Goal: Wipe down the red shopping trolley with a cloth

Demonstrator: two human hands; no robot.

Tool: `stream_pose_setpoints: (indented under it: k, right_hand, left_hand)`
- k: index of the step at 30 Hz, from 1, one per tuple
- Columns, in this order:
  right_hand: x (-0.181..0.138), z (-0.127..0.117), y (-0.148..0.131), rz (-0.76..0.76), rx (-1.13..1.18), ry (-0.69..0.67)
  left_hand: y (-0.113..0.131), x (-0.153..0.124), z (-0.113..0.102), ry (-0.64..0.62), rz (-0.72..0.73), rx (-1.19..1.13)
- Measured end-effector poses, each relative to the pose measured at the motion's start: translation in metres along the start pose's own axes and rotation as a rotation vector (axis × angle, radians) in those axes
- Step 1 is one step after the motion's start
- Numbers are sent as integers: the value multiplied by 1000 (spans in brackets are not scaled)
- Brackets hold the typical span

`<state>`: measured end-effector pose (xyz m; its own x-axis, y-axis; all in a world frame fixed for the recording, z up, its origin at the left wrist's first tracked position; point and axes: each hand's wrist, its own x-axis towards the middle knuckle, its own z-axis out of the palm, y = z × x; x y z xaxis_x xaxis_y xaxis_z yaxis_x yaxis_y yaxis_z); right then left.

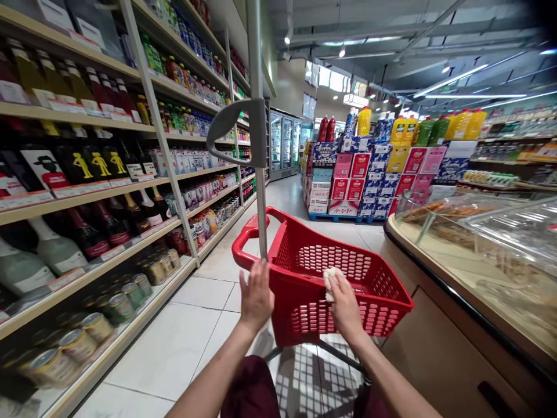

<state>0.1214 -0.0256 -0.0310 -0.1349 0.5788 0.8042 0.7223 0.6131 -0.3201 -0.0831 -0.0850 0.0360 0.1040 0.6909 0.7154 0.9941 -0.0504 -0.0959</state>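
A red plastic shopping basket cart [287,307] with perforated sides stands before me, its basket tilted. From its left end rises a grey metal pole [261,215] carrying a grey loop handle [257,133]. My left hand [256,297] lies with fingers stretched out against the basket's corner, just below the pole's base; it grips nothing. My right hand [344,299] is closed around a crumpled whitish cloth [331,281], which presses on the near rim. The hand covers part of the cloth.
Shelves [126,197] of bottles and cans line the left. A glass-topped food counter [435,278] stands close on the right. Further off are stacked drink cartons [348,180] on a blue pallet and glass-door fridges [285,142]. White floor tiles [174,337] run between.
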Motion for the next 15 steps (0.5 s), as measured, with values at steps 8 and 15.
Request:
stream_pose_setpoints:
  k: [8, 15]
  right_hand:
    - [48, 41, -102, -151, 174, -33]
    - [12, 11, -40, -64, -4, 54]
  left_hand:
    - [-29, 12, 4, -38, -86, 35]
    - [-17, 3, 3, -8, -56, 6]
